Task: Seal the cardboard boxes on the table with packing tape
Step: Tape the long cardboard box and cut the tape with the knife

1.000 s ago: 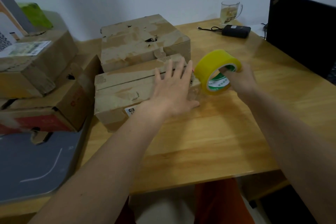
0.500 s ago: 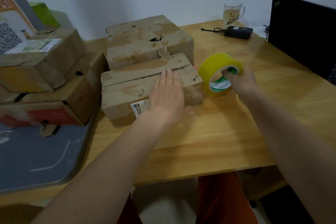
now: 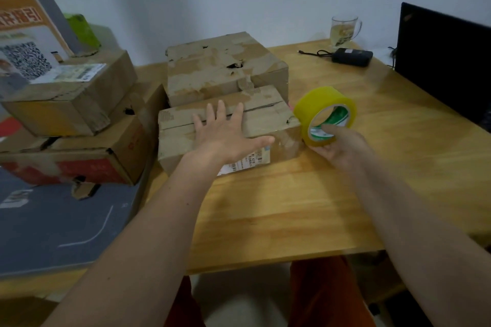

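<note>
Boxes (image 3: 225,125) number five; tape roll (image 3: 322,111), one.

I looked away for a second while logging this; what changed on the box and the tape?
The left hand slid from the right end of the front box toward its middle, staying flat on top. The right hand kept holding the tape roll beside the box's right end. The boxes stayed put.

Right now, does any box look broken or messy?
Yes. The back box looks scruffy: a torn hole in its top and patchy old tape. The front box, under the left hand, has a gaping seam, not taped yet.
</note>
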